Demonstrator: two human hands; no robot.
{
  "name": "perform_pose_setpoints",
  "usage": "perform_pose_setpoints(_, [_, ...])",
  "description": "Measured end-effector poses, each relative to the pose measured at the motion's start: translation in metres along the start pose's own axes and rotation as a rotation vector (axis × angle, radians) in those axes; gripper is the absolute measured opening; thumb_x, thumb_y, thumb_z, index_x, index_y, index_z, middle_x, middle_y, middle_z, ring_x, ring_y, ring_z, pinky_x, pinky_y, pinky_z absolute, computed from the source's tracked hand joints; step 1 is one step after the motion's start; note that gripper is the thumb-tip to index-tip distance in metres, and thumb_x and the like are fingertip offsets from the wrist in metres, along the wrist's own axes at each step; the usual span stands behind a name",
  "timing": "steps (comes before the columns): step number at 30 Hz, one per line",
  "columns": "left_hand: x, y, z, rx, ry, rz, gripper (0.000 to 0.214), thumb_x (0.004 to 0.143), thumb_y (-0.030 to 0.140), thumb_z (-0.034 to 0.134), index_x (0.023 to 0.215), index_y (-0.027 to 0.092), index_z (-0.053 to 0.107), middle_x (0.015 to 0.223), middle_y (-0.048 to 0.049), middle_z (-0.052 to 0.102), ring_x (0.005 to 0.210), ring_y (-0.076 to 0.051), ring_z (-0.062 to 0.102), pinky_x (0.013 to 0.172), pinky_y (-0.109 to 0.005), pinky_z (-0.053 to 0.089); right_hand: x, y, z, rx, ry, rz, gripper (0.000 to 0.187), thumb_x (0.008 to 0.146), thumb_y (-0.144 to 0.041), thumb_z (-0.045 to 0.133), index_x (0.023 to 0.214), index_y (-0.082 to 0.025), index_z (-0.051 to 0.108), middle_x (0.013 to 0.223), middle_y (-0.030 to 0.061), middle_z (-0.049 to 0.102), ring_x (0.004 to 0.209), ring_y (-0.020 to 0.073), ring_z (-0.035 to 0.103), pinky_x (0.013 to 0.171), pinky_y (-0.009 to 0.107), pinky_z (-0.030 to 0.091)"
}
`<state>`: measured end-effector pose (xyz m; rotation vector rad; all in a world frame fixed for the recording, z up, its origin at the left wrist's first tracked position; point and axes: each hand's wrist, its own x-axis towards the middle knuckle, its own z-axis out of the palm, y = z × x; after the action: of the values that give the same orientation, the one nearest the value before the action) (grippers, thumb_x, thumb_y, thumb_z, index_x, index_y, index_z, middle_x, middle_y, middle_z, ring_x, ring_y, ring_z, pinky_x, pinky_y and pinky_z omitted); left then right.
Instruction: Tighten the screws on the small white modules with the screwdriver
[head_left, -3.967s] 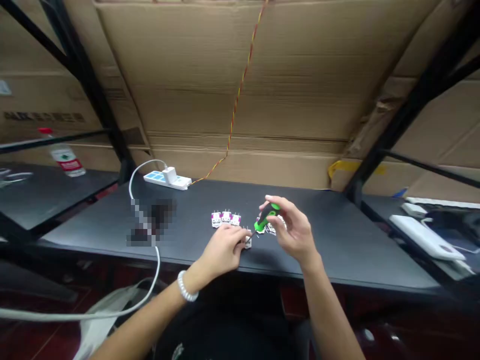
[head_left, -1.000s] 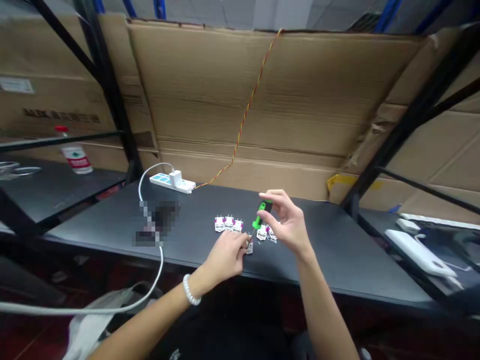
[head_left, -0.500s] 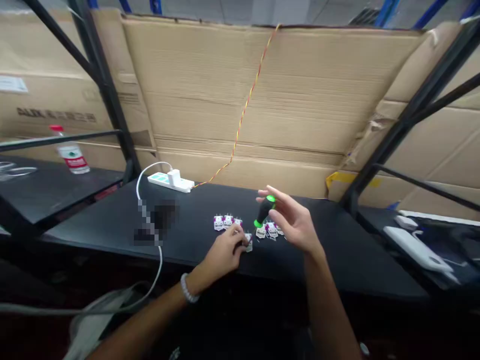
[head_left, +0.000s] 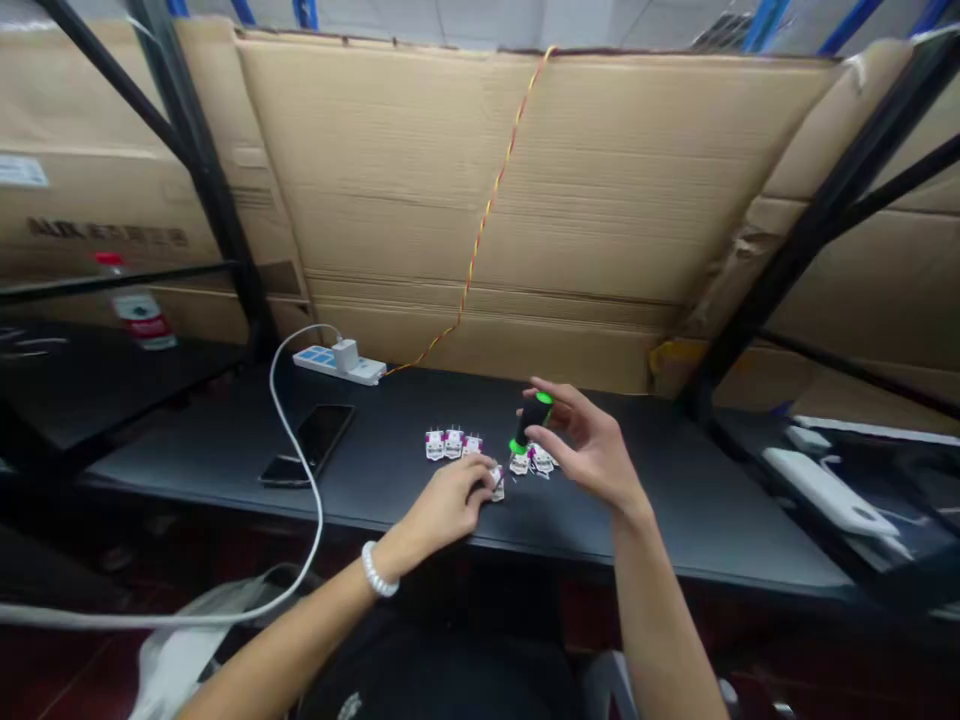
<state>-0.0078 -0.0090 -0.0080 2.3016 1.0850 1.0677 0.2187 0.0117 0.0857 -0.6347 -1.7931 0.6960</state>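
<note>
My right hand [head_left: 589, 445] is closed around the black and green handle of a small screwdriver [head_left: 529, 423], whose tip points down toward a small white and purple part [head_left: 496, 483]. My left hand [head_left: 448, 503] pinches that part against the black table [head_left: 675, 500]. A row of three similar parts [head_left: 452, 443] stands just beyond my left hand. A few more parts [head_left: 534, 461] lie under my right hand.
A phone [head_left: 309, 443] lies to the left with a white cable [head_left: 289, 400] running to a white power strip [head_left: 337, 362]. Cardboard sheets [head_left: 562, 200] stand behind the table. A bottle [head_left: 133, 305] stands far left; white devices [head_left: 829, 490] lie at the right.
My hands stay at the same part with the screwdriver, which turned slightly between my fingers. The view shifted a little as my head moved.
</note>
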Motion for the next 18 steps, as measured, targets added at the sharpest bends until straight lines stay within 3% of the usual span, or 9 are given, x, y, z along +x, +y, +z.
perform_pose_setpoints(9, [-0.002, 0.002, 0.001, 0.05, 0.011, 0.025, 0.021, 0.094, 0.002, 0.063, 0.092, 0.021, 0.071, 0.129, -0.0092, 0.079, 0.122, -0.026, 0.075, 0.11, -0.041, 0.059, -0.006, -0.007, -0.001, 0.127, -0.105, 0.01, 0.053, 0.105, -0.032, 0.068, 0.156, -0.035, 0.057, 0.144, 0.0105, 0.071, 0.126, 0.0285, 0.076, 0.102, 0.045, 0.067])
perform_pose_setpoints(18, [-0.003, 0.003, 0.0, 0.116, 0.0, 0.064, 0.019, 0.097, 0.006, 0.061, 0.094, 0.021, 0.071, 0.132, -0.0102, 0.079, 0.122, -0.028, 0.075, 0.11, -0.044, 0.06, -0.008, -0.009, -0.011, 0.145, -0.006, -0.042, 0.053, 0.102, -0.029, 0.072, 0.153, -0.033, 0.06, 0.138, 0.0099, 0.074, 0.119, 0.0278, 0.079, 0.098, 0.045, 0.069])
